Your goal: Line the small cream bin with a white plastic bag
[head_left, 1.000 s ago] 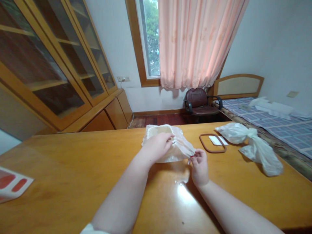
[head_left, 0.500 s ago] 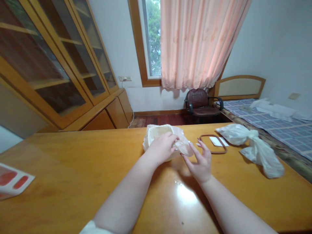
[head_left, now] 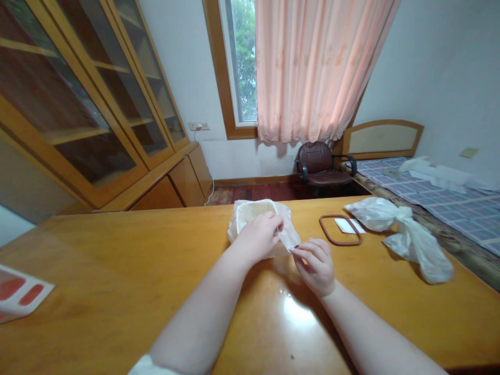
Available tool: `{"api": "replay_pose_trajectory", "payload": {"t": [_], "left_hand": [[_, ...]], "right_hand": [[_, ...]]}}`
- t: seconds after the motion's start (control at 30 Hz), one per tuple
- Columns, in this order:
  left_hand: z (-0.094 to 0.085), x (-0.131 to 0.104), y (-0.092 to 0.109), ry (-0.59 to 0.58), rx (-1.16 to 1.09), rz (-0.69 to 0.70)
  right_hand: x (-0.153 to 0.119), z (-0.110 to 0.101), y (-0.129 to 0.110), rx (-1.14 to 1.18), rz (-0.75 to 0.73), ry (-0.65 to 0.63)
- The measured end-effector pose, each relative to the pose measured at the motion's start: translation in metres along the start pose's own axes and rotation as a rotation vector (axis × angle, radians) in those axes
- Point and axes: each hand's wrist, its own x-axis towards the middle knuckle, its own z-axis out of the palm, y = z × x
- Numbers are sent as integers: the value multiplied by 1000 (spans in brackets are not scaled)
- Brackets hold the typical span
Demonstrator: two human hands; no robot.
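A small pale bin (head_left: 246, 211) stands near the far edge of the table, lined with a thin white plastic bag (head_left: 288, 229) that is folded out over its rim. My left hand (head_left: 261, 234) is closed at the bin's near right rim, its curled fingers on the bag there; part of the grip is hidden behind the hand. On the right, my right hand (head_left: 315, 263) pinches the bag's loose edge between thumb and fingers and holds it stretched out from the bin. A brown ring (head_left: 340, 243), square with rounded corners, lies beyond my right hand.
A white card or paper (head_left: 347, 226) lies partly under the ring. To its right is a knotted white plastic bag (head_left: 406, 229). A white and red object (head_left: 27, 291) sits at the table's left edge. Behind stand a chair (head_left: 318, 164), a bed (head_left: 433, 182) and a glass-door cabinet (head_left: 117, 104).
My right hand's spread fingers have closed into a pinch on the bag's edge, which is now drawn into a taut point. My left hand has stayed at the rim.
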Motion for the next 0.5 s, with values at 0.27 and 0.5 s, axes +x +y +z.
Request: {"api": "replay_pose_trajectory", "payload": {"t": [0.27, 0.5], "left_hand": [[-12, -4, -4, -96, -63, 45], [-15, -4, 6, -6, -50, -147]], "right_hand": [[-2, 13, 1, 146, 103, -166], [-5, 18, 0, 283, 133, -426]]}}
